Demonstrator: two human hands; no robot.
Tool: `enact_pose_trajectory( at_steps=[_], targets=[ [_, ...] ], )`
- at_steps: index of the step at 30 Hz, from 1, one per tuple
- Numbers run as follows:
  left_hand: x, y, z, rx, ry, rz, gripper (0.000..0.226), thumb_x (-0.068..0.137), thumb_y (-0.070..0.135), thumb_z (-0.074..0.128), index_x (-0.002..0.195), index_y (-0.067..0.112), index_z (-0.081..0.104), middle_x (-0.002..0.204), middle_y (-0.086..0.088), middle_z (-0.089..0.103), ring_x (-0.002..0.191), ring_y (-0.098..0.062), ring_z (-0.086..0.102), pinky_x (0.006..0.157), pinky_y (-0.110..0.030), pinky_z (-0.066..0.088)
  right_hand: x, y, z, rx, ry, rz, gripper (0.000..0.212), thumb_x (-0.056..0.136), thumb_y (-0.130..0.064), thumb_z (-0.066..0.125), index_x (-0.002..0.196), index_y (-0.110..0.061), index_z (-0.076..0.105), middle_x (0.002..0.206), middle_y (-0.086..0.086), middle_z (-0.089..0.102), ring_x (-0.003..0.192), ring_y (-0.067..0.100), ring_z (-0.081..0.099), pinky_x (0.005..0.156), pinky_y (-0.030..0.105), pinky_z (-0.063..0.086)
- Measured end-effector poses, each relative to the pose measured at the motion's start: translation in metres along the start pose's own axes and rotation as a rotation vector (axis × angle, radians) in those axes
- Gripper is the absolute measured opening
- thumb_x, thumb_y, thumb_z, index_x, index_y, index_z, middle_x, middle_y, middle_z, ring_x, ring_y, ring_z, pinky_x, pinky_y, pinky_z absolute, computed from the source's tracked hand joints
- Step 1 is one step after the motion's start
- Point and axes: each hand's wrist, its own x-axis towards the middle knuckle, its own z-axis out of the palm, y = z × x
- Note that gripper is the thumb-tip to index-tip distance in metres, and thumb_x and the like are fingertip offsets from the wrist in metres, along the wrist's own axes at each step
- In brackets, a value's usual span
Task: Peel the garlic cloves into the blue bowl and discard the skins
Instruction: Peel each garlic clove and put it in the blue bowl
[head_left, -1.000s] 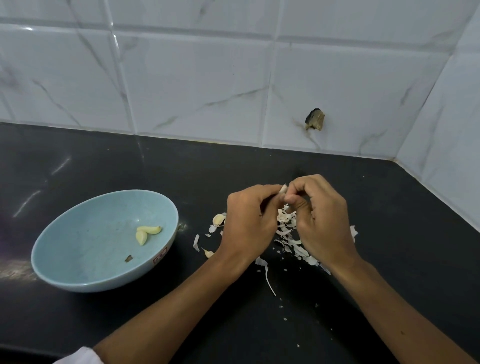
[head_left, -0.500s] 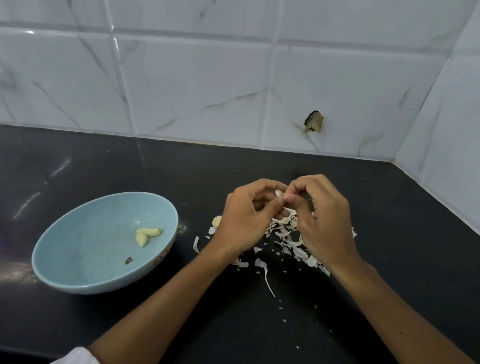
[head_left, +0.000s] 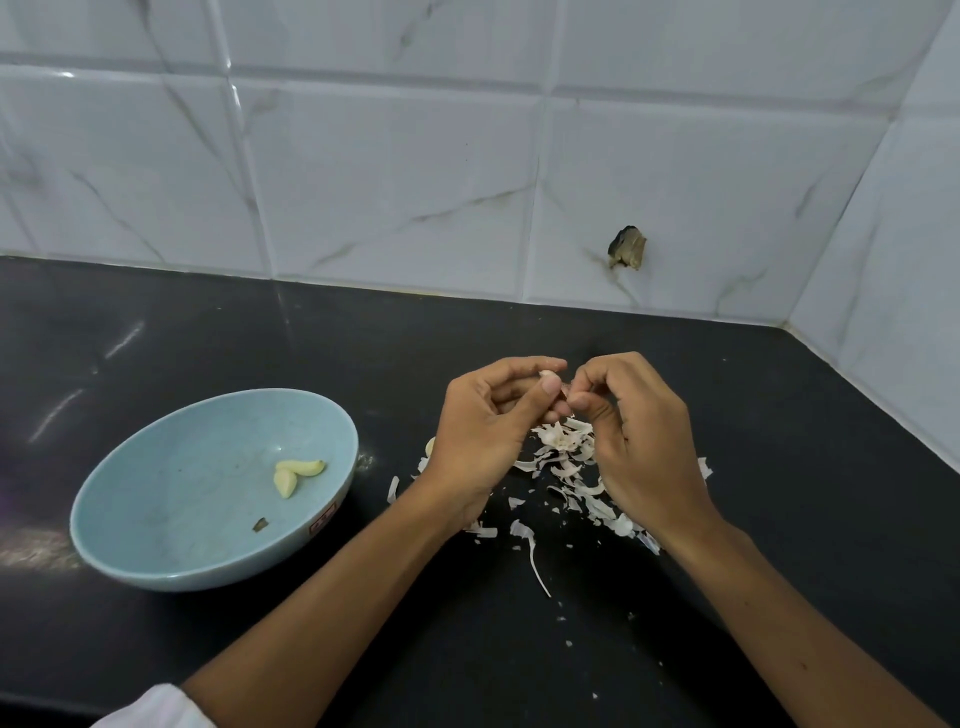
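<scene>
A light blue bowl (head_left: 171, 499) stands on the black counter at the left, with two peeled garlic cloves (head_left: 297, 474) and a small dark scrap inside. My left hand (head_left: 483, 436) pinches a garlic clove (head_left: 548, 375) between thumb and fingers above a heap of white garlic skins (head_left: 566, 457). Right beside it, my right hand (head_left: 639, 436) pinches at the clove's skin with curled fingertips. One more clove (head_left: 430, 446) peeks out behind my left hand.
The black counter (head_left: 779, 467) meets white marble-look tiles at the back and right, forming a corner. A dark chipped hole (head_left: 627, 248) marks the back wall. Loose skin bits (head_left: 535, 556) are scattered toward the front.
My left hand has rolled outward so its palm faces up more, and the clove shows between its fingertips. Both hands stay over the skin heap.
</scene>
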Motion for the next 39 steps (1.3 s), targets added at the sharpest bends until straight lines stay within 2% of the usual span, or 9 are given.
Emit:
enact_pose_trajectory(
  at_steps=[4, 9, 14, 17, 19, 21, 25, 29, 39],
  targets=[
    [0.002, 0.002, -0.002, -0.027, 0.072, -0.013, 0.018, 0.099, 0.007, 0.062, 0.116, 0.006, 0.070, 0.093, -0.010, 0.077, 0.078, -0.009, 0.068, 0.078, -0.021, 0.056, -0.001, 0.003, 0.001, -0.036, -0.037, -0.031, 0.013, 0.092, 0.007, 0.065, 0.084, -0.003, 0.064, 0.093, 0.004, 0.060, 0.089, -0.001, 0.055, 0.077, 0.005, 0.041],
    [0.003, 0.004, -0.003, -0.023, 0.074, -0.005, 0.027, 0.102, 0.014, 0.060, 0.128, 0.011, 0.058, 0.098, -0.008, 0.078, 0.085, -0.013, 0.067, 0.081, -0.022, 0.055, -0.002, 0.004, -0.005, -0.023, -0.022, 0.080, 0.012, 0.091, 0.002, 0.069, 0.084, -0.008, 0.065, 0.078, -0.005, 0.066, 0.075, 0.011, 0.063, 0.067, 0.024, 0.050],
    [0.001, 0.004, 0.001, 0.066, 0.016, 0.081, 0.018, 0.100, 0.012, 0.061, 0.115, 0.002, 0.060, 0.102, -0.007, 0.078, 0.088, -0.015, 0.069, 0.082, -0.023, 0.057, -0.002, 0.008, -0.011, -0.040, -0.040, 0.198, 0.010, 0.085, -0.010, 0.080, 0.090, -0.014, 0.072, 0.074, -0.012, 0.072, 0.071, 0.004, 0.070, 0.066, 0.019, 0.054],
    [0.001, 0.003, -0.002, 0.122, -0.003, 0.104, 0.015, 0.099, 0.009, 0.063, 0.113, 0.004, 0.064, 0.105, -0.006, 0.078, 0.096, -0.017, 0.072, 0.088, -0.027, 0.057, -0.003, 0.012, -0.016, -0.085, -0.055, 0.192, 0.007, 0.086, -0.015, 0.079, 0.087, -0.022, 0.080, 0.074, -0.021, 0.072, 0.064, 0.004, 0.069, 0.062, 0.026, 0.055],
    [0.001, 0.002, -0.002, 0.153, -0.020, 0.114, 0.015, 0.098, 0.007, 0.063, 0.113, 0.006, 0.066, 0.106, -0.005, 0.078, 0.100, -0.017, 0.073, 0.091, -0.029, 0.057, -0.003, 0.014, -0.017, -0.147, -0.038, 0.147, 0.005, 0.089, -0.023, 0.076, 0.091, -0.024, 0.080, 0.084, -0.024, 0.071, 0.073, 0.003, 0.069, 0.068, 0.029, 0.057],
    [0.001, 0.002, -0.001, 0.168, -0.031, 0.116, 0.016, 0.097, 0.005, 0.064, 0.113, 0.006, 0.067, 0.107, -0.005, 0.077, 0.101, -0.016, 0.073, 0.091, -0.028, 0.057, -0.002, 0.014, -0.016, -0.203, 0.009, 0.102, 0.010, 0.089, -0.029, 0.073, 0.095, -0.023, 0.079, 0.094, -0.017, 0.071, 0.083, 0.006, 0.066, 0.073, 0.031, 0.056],
    [0.001, 0.002, -0.001, 0.162, -0.044, 0.118, 0.017, 0.096, 0.005, 0.065, 0.111, 0.010, 0.070, 0.105, -0.004, 0.077, 0.098, -0.012, 0.072, 0.088, -0.025, 0.056, 0.002, 0.008, -0.016, -0.104, 0.103, 0.036, 0.013, 0.089, -0.022, 0.077, 0.100, -0.018, 0.074, 0.099, -0.008, 0.067, 0.076, 0.008, 0.062, 0.062, 0.016, 0.049],
    [0.001, 0.001, 0.000, 0.140, -0.082, 0.098, 0.019, 0.096, 0.004, 0.065, 0.108, 0.015, 0.073, 0.105, -0.006, 0.077, 0.095, -0.015, 0.072, 0.088, -0.026, 0.057, 0.002, 0.007, -0.015, -0.082, 0.109, -0.010, 0.010, 0.089, -0.020, 0.077, 0.098, -0.016, 0.075, 0.097, -0.005, 0.067, 0.076, 0.008, 0.063, 0.064, 0.021, 0.051],
    [0.001, -0.002, -0.001, 0.114, -0.120, 0.076, 0.026, 0.098, 0.002, 0.061, 0.123, 0.002, 0.070, 0.110, -0.012, 0.076, 0.092, -0.011, 0.070, 0.086, -0.021, 0.056, 0.001, 0.002, -0.015, 0.009, 0.122, 0.008, 0.009, 0.088, -0.021, 0.077, 0.091, -0.013, 0.073, 0.091, -0.005, 0.067, 0.078, 0.009, 0.064, 0.063, 0.020, 0.051]
  ],
)
